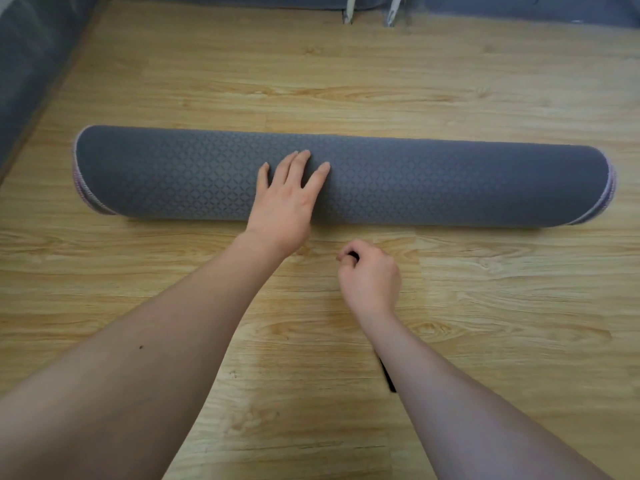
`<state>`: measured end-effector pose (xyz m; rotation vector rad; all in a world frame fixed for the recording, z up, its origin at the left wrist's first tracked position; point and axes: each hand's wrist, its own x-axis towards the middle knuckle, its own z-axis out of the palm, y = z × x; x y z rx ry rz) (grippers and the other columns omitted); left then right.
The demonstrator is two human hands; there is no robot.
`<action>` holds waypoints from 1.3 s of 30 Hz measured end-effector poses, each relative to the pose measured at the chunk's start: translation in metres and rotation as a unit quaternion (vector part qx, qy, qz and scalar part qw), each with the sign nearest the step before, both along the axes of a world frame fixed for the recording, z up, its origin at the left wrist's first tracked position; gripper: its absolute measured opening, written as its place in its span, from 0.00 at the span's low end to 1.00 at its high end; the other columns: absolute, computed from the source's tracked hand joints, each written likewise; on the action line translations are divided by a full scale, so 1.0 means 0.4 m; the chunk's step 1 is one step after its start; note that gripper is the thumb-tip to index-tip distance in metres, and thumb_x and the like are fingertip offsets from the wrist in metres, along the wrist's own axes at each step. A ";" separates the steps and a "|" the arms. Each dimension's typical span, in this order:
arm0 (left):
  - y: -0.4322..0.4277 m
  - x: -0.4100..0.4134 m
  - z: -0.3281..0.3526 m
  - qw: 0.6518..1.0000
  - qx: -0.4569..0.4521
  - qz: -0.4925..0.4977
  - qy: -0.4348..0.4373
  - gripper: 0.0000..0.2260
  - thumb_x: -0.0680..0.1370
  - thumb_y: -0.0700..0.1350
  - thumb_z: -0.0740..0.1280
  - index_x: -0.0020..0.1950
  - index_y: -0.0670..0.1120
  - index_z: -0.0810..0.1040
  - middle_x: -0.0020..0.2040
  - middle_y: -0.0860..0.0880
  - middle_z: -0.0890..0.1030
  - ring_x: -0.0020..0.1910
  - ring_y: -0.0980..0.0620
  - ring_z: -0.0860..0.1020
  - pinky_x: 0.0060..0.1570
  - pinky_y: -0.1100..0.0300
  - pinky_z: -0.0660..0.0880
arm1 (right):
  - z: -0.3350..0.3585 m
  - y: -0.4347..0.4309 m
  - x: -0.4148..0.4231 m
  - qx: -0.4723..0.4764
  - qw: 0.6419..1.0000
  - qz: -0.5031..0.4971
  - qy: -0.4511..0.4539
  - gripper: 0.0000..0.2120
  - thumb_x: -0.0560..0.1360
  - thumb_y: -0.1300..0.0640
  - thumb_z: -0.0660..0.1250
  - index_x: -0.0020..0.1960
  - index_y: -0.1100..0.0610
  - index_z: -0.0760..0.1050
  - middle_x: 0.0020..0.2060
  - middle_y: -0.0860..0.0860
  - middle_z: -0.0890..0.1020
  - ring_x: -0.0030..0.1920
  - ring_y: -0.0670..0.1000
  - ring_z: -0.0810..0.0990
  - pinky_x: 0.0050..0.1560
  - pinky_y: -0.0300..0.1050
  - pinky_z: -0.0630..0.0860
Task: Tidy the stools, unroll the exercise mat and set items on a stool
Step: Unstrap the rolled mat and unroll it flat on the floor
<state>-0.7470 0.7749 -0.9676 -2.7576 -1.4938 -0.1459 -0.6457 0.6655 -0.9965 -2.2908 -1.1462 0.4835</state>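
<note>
The long rolled foam exercise mat (415,181) is dark slate grey, embossed all over with a fine lattice of small diamonds. At both ends its coiled layers show pale lilac-pink. The laminate plank floor (485,81) is honey-yellow, streaked with darker tan grain and knots. A thin black strap (387,375) shows against it. The soft upholstered furniture (27,64) along the left and top is muted blue-grey. Two slim legs (348,12) are chipped white.
</note>
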 end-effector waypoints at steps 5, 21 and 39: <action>-0.017 -0.012 0.004 0.999 0.033 -0.006 -0.002 0.30 0.72 0.42 0.66 0.73 0.49 0.62 0.71 0.43 0.64 0.70 0.44 0.61 0.68 0.44 0.58 | 0.046 0.025 0.011 0.023 0.999 0.037 0.004 0.08 0.70 0.60 0.62 0.39 0.52 0.79 0.39 0.49 0.83 0.42 0.56 0.79 0.40 0.46 0.73; -0.187 0.007 0.495 0.969 -0.237 0.033 0.065 0.29 0.77 0.47 0.65 0.74 0.52 0.55 0.73 0.45 0.56 0.71 0.44 0.57 0.67 0.47 0.62 | 0.639 -0.087 0.097 -0.162 0.978 0.009 0.130 0.10 0.71 0.55 0.66 0.49 0.48 0.83 0.46 0.46 0.85 0.47 0.52 0.82 0.46 0.42 0.77; -0.550 0.177 1.523 0.928 -0.274 -0.236 0.087 0.25 0.78 0.51 0.63 0.74 0.52 0.60 0.71 0.49 0.62 0.69 0.47 0.64 0.67 0.53 0.61 | 1.680 -0.617 0.192 -0.015 0.887 -0.264 0.379 0.10 0.72 0.64 0.70 0.45 0.50 0.82 0.41 0.55 0.85 0.44 0.52 0.83 0.52 0.44 0.78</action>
